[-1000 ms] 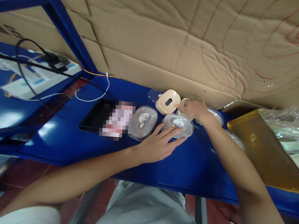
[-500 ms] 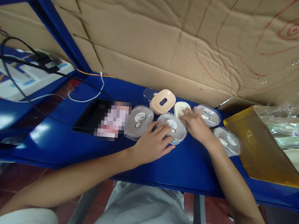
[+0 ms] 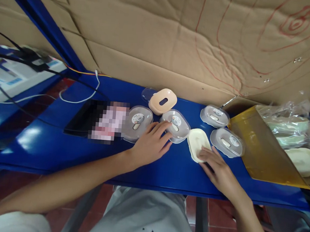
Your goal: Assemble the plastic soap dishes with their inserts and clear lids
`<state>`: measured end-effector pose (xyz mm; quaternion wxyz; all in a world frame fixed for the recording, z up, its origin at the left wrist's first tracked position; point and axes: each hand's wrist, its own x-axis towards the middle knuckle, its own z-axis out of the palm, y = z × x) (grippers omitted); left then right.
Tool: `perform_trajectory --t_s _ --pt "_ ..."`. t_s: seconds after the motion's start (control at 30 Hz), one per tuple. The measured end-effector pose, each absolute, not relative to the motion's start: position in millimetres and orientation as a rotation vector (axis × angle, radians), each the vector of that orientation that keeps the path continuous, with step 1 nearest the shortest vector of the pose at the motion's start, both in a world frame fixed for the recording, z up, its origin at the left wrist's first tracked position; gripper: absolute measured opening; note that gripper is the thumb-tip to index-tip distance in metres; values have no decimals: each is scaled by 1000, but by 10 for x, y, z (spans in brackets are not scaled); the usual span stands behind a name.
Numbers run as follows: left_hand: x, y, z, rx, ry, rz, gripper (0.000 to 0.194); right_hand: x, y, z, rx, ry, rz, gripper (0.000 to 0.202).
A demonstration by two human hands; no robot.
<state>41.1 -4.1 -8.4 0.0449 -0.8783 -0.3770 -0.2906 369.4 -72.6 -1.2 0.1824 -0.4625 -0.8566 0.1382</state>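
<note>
My right hand [image 3: 217,171] holds a cream oval plastic dish [image 3: 197,142] by its near right end, thumb below the rim and fingers over it. My left hand [image 3: 151,142] is open, its spread fingertips touching the left edge of a clear-lidded oval box [image 3: 177,128] with a round label. Another lidded box [image 3: 138,123] sits left of that hand. Two more, an upper one [image 3: 215,116] and a lower one [image 3: 226,143], are to the right of the cream dish. Behind the left pair is a peach oval piece [image 3: 163,101] with a dark slot, beside a clear lid [image 3: 147,94].
On the right stands a yellow-brown open box [image 3: 251,148] with green and cream dishes and plastic wrap. A dark tray [image 3: 79,119] with a blurred patch lies left. Cables and a power strip [image 3: 32,74] are farther left. A cardboard wall [image 3: 149,47] closes the back.
The cream dish has come from behind the lidded boxes toward me and to the right, in my right hand. My left hand stays by the same box. The camera view has shifted slightly.
</note>
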Motion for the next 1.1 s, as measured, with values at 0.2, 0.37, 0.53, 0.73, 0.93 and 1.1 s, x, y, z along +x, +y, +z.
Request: perform_trajectory --t_s 0.2,0.37,0.53,0.73,0.93,1.1 --pt "421 -180 -38 -3031 -602 -840 48 3647 -1065 101 -1247 -2557 532 39" --pt "424 -263 -122 -3204 -458 -615 72 3444 -929 43 -1054 -2499 481 42" --pt "407 -220 -109 -3126 -622 -547 29 3241 -378 258 -959 -2404 412 24" --pt "307 -78 -82 -3239 -692 -497 42 2819 633 777 -1036 -2387 330 30" --pt "282 -3 -81 -3292 -738 -514 54 2203 1688 624 -1201 -2734 609 89" --pt "257 -20 -45 -3284 -746 -452 58 1953 1919 406 -1382 -2776 541 103"
